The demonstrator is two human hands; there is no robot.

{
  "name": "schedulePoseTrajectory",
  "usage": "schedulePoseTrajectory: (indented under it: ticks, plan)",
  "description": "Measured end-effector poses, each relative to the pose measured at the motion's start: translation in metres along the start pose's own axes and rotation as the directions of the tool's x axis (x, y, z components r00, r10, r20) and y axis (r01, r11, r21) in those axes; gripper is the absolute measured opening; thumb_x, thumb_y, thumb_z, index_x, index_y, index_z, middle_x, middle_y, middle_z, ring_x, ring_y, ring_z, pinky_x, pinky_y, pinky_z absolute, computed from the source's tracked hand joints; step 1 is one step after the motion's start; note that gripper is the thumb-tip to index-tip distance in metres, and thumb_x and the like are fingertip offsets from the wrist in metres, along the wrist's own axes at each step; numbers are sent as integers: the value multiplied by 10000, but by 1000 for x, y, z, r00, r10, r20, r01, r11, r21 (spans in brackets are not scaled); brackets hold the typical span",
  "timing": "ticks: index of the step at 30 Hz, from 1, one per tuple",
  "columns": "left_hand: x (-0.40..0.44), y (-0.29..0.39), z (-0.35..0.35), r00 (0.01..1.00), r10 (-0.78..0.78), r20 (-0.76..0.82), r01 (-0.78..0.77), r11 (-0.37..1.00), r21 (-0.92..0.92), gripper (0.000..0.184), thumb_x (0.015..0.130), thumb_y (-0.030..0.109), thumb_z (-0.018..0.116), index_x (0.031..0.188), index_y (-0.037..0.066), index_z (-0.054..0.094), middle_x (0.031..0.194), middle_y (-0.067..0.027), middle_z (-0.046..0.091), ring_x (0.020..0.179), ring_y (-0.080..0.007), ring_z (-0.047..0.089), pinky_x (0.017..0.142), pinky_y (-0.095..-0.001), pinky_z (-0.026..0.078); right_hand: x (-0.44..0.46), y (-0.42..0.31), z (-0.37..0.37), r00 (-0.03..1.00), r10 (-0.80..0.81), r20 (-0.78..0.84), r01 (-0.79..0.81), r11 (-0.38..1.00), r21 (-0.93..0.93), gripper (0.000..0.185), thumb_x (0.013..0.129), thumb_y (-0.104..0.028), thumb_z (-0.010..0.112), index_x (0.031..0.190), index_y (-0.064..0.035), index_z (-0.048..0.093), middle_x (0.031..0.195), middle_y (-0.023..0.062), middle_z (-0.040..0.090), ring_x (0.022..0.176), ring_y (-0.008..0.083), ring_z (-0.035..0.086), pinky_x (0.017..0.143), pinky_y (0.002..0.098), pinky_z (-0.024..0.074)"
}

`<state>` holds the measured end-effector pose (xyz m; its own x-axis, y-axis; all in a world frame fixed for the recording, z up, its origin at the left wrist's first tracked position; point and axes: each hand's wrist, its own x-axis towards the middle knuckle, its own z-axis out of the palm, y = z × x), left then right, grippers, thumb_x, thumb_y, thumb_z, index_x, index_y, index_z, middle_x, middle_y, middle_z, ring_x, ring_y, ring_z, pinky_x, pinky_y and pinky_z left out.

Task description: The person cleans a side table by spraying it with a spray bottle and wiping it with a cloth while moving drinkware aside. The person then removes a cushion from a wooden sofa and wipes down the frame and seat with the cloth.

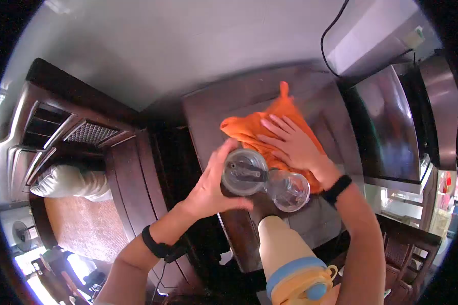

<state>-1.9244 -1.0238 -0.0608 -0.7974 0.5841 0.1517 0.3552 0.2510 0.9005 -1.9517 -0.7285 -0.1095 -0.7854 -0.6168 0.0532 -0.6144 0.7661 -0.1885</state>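
My right hand (295,145) lies with its fingers spread on an orange cloth (249,127), which is bunched on a dark wooden table (213,112). My left hand (213,183) curves around the left side of a clear round container (244,172) with a dark strip across its top, thumb and fingers against or close to its rim. Touching or overlapping that container on the right is a second clear vessel (288,190). Nearer to me stands a cream bottle (285,244) with a blue ring and a yellow-orange top.
A dark wooden bench (132,178) with a pale cushion (74,183) stands at the left. To the right is a dark glossy appliance (387,117). A black cable (323,43) hangs along the wall. Dark chairs (404,249) show at the lower right.
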Motion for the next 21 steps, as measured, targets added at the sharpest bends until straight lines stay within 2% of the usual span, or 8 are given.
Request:
schedulePoseTrajectory:
  ticks: [2, 3, 5, 6, 7, 12, 16, 21]
  plan:
    - [-1, -22, -3, 973, 160, -164, -201, 940, -277, 1137, 758, 525, 751, 1525, 52, 57, 1569, -140, 188, 1450, -258, 168, 1168, -428, 141, 40, 2, -4, 989, -144, 26, 144, 990, 4, 584, 898, -374, 567, 1436, -204, 414, 1544, 102, 278, 1426, 316, 239, 1169, 483, 169]
    - [1, -36, -7, 975, 162, -155, -201, 936, -289, 1137, 758, 525, 751, 1525, 52, 57, 1569, -140, 188, 1450, -258, 168, 1168, -428, 141, 56, 5, -1, 991, -131, 32, 131, 991, 3, 584, 898, -374, 567, 1436, -204, 414, 1544, 102, 278, 1426, 316, 239, 1169, 483, 169]
    - [5, -68, -19, 769, -296, -567, 214, 955, -208, 609, 1046, 338, 324, 1527, 55, 79, 1571, -151, 174, 1443, -280, 183, 1165, -366, 154, 83, 13, 5, 972, -236, -6, 236, 970, 66, 622, 877, -371, 593, 1444, -196, 404, 1559, 95, 243, 1431, 323, 223, 1169, 480, 178]
    - [13, -114, -8, 696, -467, -546, 532, 846, -45, 633, 1041, 326, 357, 1521, 41, 60, 1564, -198, 162, 1441, -317, 180, 1162, -380, 164, 87, 23, 9, 977, -211, 18, 210, 975, 70, 622, 877, -371, 593, 1444, -196, 404, 1559, 95, 243, 1431, 323, 223, 1169, 480, 178]
    - [22, -127, 1, 732, -393, -556, 522, 849, 88, 668, 1027, 326, 406, 1519, 47, 50, 1541, -258, 183, 1429, -361, 201, 1148, -389, 199, 97, 32, 13, 985, -166, -51, 168, 985, 31, 616, 896, -425, 558, 1445, -196, 399, 1555, 102, 253, 1430, 324, 225, 1168, 479, 178]
    - [36, -100, 7, 683, -510, -522, 572, 819, -51, 704, 1004, 294, 462, 1504, 8, 57, 1404, -311, 404, 1281, -420, 440, 1064, -395, 345, 98, 98, 14, 953, 149, -263, -170, 983, -62, 640, 933, -522, 471, 1443, -144, 389, 1506, 146, 336, 1406, 340, 274, 1160, 482, 199]
    - [40, -98, 9, 656, -521, -545, 611, 791, -21, 688, 1005, 286, 466, 1512, 44, 68, 1347, -287, 484, 1213, -417, 509, 1016, -401, 394, 60, 156, -4, 909, 363, -206, -396, 905, -152, 595, 953, -424, 487, 1454, -127, 366, 1517, 143, 314, 1414, 330, 252, 1167, 458, 197]
    - [38, -108, 7, 660, -531, -531, 647, 761, 43, 665, 1011, 305, 447, 1516, 61, 89, 1342, -283, 491, 1202, -421, 516, 1002, -408, 404, 25, 221, 13, 781, 497, -379, -594, 778, -205, 573, 977, -413, 407, 1451, -92, 364, 1496, 132, 358, 1392, 327, 304, 1141, 447, 256]
